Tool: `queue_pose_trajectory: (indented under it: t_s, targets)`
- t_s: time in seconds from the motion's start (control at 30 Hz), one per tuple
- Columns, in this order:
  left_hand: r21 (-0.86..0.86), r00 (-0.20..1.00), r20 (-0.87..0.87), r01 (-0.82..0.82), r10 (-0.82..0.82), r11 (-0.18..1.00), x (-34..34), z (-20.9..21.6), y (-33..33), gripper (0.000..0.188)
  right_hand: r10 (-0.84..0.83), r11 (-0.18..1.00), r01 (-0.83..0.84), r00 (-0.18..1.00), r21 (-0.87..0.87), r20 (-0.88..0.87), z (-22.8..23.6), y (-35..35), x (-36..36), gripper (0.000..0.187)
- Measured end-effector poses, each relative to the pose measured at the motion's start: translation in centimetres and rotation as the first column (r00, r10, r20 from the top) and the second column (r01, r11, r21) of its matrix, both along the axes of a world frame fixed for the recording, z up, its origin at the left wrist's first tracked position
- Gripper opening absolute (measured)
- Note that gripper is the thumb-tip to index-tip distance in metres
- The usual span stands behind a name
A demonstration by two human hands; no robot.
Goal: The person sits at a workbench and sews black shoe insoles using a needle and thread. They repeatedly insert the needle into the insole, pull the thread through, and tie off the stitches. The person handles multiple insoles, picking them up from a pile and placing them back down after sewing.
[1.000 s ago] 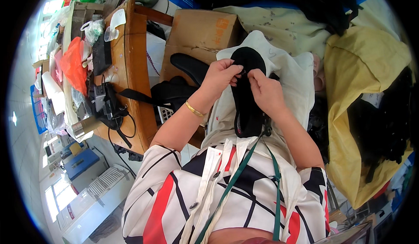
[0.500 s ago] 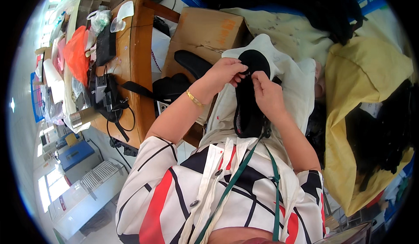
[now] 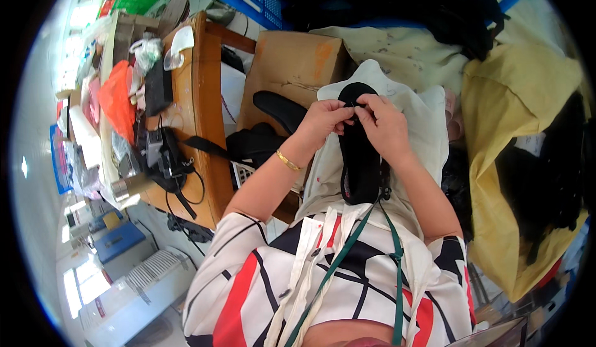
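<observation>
Lying lengthwise on creased white cloth, the matte black shoe I see has a rounded far end; there the left hand and right hand nearly meet, each grip pinching its dark material, thumb against finger.

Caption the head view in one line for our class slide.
Left hand and right hand work at a black shoe over white cloth.

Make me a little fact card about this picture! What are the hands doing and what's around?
Left hand: fingers pinching at the long black fabric shoe
Right hand: fingertips on the same shoe, close to the left's
Under shoe: white cloth
Left wrist: gold-coloured bracelet
Left side: brown wooden table
Beyond: brown cardboard box
Right side: yellow fabric sack
</observation>
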State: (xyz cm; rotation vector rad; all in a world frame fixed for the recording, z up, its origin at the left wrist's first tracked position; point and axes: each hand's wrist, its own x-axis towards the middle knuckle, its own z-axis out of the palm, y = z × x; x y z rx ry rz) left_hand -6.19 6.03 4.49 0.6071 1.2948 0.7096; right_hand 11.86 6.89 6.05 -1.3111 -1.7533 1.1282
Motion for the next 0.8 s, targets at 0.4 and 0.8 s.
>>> queue_pose_trajectory:
  t_s: [0.4,0.8]
  targets:
    - [0.073,0.991,-0.133,0.011,-0.001,0.997,1.2,0.1,0.3,0.017,-0.4,0.75,-0.178,0.645,-0.637,-0.651,-1.0,3.8,3.0,0.018]
    - [0.1,0.978,-0.2,0.085,-0.063,0.991,0.8,-0.3,0.4,0.019,-0.724,0.577,0.692,0.189,-0.434,-0.663,-4.2,4.2,19.3,0.008]
